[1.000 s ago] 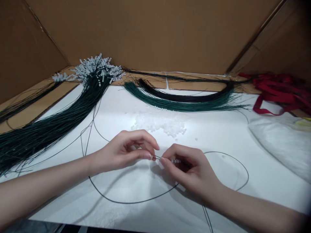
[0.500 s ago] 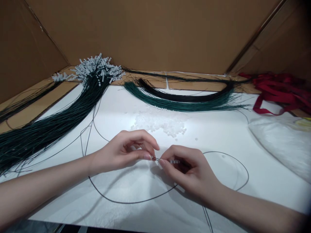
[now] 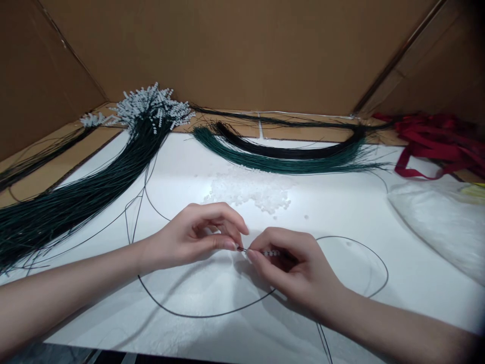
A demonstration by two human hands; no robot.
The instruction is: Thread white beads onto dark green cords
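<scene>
My left hand (image 3: pixel 197 235) and my right hand (image 3: pixel 293 268) meet fingertip to fingertip over a white sheet (image 3: pixel 212 328). Both pinch one thin dark wire (image 3: pixel 197 316) that loops across the sheet below and to the right of them. The left thumb and forefinger pinch the wire's end. The right fingers hold the wire just behind a short row of small white beads (image 3: pixel 272 252) threaded on it. A loose heap of white beads (image 3: pixel 250 189) lies just beyond the hands.
A thick bundle of green wires tipped with white beads (image 3: pixel 94 187) fans out at the left. A green and black wire bundle (image 3: pixel 288 154) curves across the back. Red ribbon (image 3: pixel 435 141) lies at the far right, a clear plastic bag (image 3: pixel 439 222) below it. Cardboard walls enclose the space.
The right fingertips have edged slightly left toward the left hand, closing the gap on the wire. Nothing else has moved.
</scene>
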